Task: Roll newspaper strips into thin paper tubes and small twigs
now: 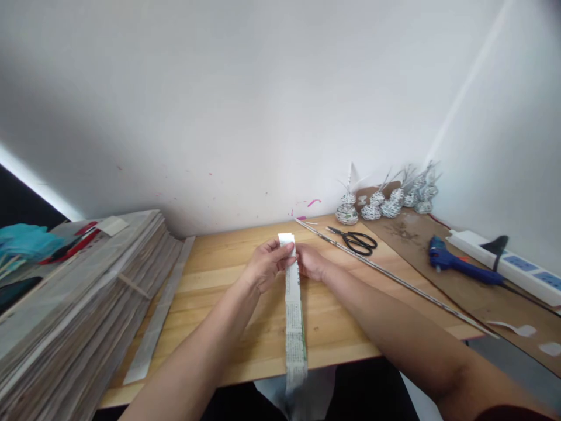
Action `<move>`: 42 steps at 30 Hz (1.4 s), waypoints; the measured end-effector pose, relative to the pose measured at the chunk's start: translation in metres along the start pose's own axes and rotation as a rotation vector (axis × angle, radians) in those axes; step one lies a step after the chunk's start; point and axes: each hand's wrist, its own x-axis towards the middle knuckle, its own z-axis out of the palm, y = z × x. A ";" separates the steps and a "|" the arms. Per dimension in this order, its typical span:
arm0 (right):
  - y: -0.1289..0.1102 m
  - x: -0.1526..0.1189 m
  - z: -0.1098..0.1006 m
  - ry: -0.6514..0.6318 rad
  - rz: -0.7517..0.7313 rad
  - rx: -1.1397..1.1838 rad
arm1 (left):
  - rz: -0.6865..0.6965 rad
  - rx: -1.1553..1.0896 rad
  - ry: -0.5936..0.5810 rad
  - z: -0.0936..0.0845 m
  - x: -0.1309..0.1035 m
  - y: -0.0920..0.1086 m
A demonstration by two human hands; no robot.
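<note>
Right fingers partly hide behind the paper strip [294,316].

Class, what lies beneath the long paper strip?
Wooden table shows on both sides of the paper strip, which runs past the near edge; anything directly beneath is hidden.

A blue glue gun [465,269] is placed beside a white power strip [519,264] at right; turquoise material [33,241] is seen far left.

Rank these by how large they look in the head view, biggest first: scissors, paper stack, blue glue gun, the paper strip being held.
1. Paper stack
2. Held paper strip
3. Blue glue gun
4. Scissors
</note>
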 end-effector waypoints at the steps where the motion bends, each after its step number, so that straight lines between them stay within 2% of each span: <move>1: 0.001 0.001 -0.001 0.022 0.003 0.021 | -0.009 0.009 0.000 -0.004 0.006 -0.003; 7: 0.001 0.000 -0.004 0.117 -0.021 0.060 | 0.062 0.059 0.066 -0.029 0.025 -0.016; 12: -0.006 -0.004 0.002 0.256 -0.220 -0.273 | 0.095 0.163 0.142 -0.042 0.028 -0.019; 14: -0.007 -0.005 0.005 0.290 -0.263 -0.318 | 0.107 0.196 0.172 -0.043 0.028 -0.020; 17: -0.008 -0.006 0.008 0.313 -0.259 -0.296 | 0.133 0.258 0.201 -0.041 0.027 -0.022; 19: -0.009 -0.006 0.007 0.324 -0.239 -0.266 | 0.143 0.277 0.174 -0.042 0.027 -0.023; 21: -0.010 -0.005 0.002 0.345 -0.195 -0.196 | 0.145 0.264 0.134 -0.044 0.028 -0.020; 23: -0.012 -0.003 -0.005 0.391 -0.137 -0.090 | 0.165 0.228 0.159 -0.050 0.030 -0.014; 28: -0.018 0.003 -0.021 0.493 -0.035 0.174 | 0.310 0.107 0.381 -0.077 0.027 0.011; 30: -0.021 0.005 -0.023 0.542 -0.031 0.227 | 0.357 0.169 0.428 -0.093 0.026 0.025; 31: -0.022 0.005 -0.023 0.571 -0.037 0.237 | 0.376 0.266 0.443 -0.102 0.027 0.033; 33: -0.022 0.006 -0.023 0.610 -0.064 0.224 | 0.434 0.610 0.475 -0.122 0.031 0.054; 35: -0.020 0.008 -0.022 0.610 -0.109 0.161 | 0.529 1.186 0.573 -0.141 0.040 0.083; 37: -0.015 0.010 -0.022 0.582 -0.173 0.046 | 0.565 1.353 0.609 -0.159 0.050 0.114; 39: -0.007 0.012 -0.023 0.547 -0.238 -0.119 | 0.601 1.467 0.585 -0.173 0.059 0.139; 41: 0.000 0.015 -0.026 0.508 -0.288 -0.280 | 0.633 1.554 0.531 -0.182 0.062 0.150; 42: 0.003 0.016 -0.028 0.487 -0.309 -0.344 | 0.643 1.589 0.501 -0.184 0.061 0.149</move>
